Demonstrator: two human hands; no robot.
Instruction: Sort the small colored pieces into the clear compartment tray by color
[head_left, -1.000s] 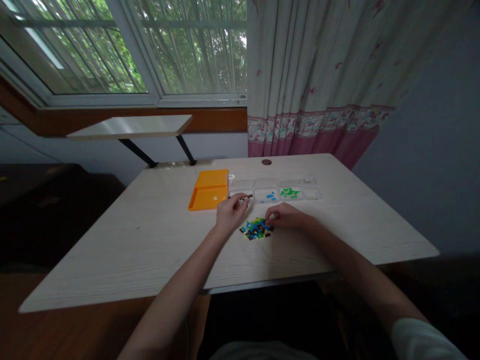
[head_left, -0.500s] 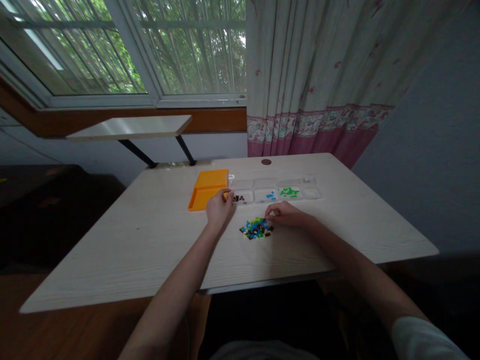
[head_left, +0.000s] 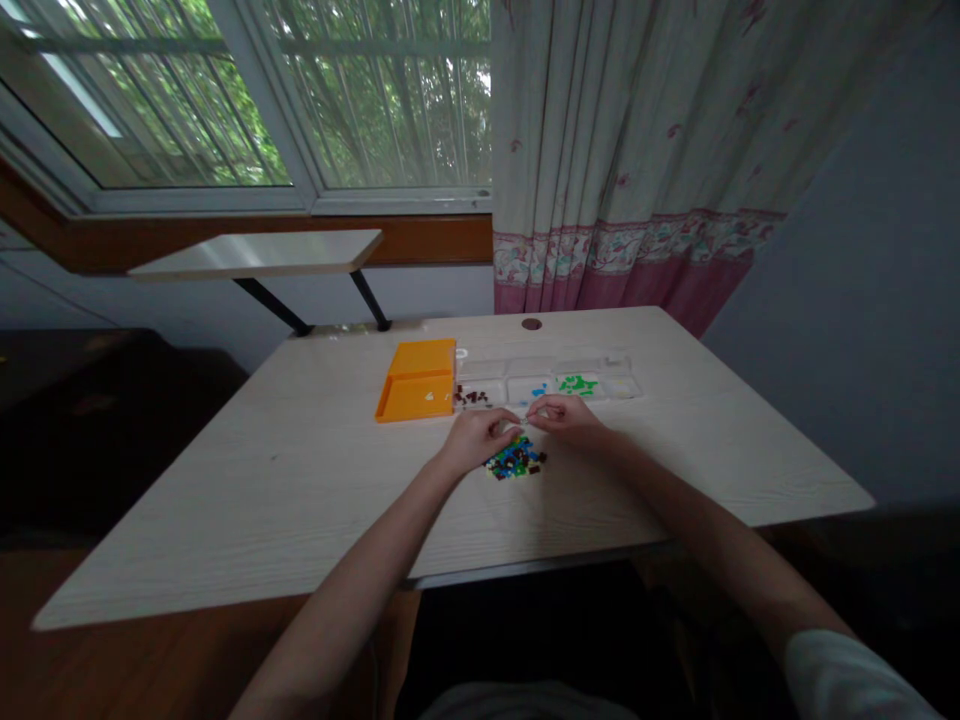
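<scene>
My left hand is closed in a pinch over the upper left part of a pile of small building bricks, in blue, green, brown, yellow and pale colours. My right hand, pinched too, hovers just above the pile's right side. The fingertips of both hands nearly meet, with a tiny pale speck between them too small to name. Behind them lies a clear compartment tray holding dark brown pieces, a few blue pieces and several green pieces in separate compartments.
An open orange case with a couple of pale pieces in it stands left of the clear tray. A raised white shelf on black supports is at the table's back left. Curtains hang behind.
My left hand has moved right and nearer, from the orange case and brown pieces to the pile. My right hand has risen slightly away from the pile. The fingertips have come together.
</scene>
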